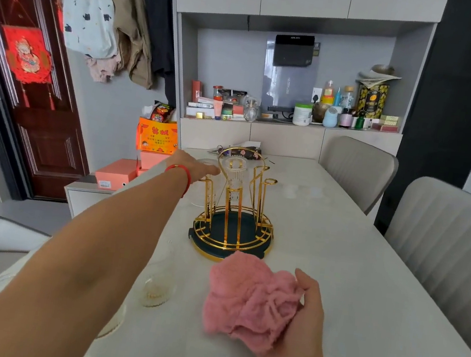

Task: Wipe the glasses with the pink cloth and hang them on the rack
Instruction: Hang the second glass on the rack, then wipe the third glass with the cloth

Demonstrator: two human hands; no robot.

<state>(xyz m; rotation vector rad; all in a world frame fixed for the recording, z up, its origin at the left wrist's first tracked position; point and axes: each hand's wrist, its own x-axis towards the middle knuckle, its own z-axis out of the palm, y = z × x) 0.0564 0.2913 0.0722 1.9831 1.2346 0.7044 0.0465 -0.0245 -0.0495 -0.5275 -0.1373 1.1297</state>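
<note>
Tabletop (pixel 349 283): one rack (pixel 235 208), three glasses (pixel 234 175).

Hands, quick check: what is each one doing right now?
Left hand: reaching to the gold rack, on a clear glass; grip cannot be told.
Right hand: holding the pink cloth.

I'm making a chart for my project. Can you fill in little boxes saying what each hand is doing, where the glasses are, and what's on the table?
left hand: stretched out to the rack's far left side, at a clear glass there; grip hard to see
right hand: holds the pink cloth
rack: gold wire on a dark round tray, middle of the table
glass on rack: upside down on a centre peg
glass on table: near the left arm, not hung
chairs: two grey ones on the right
</note>
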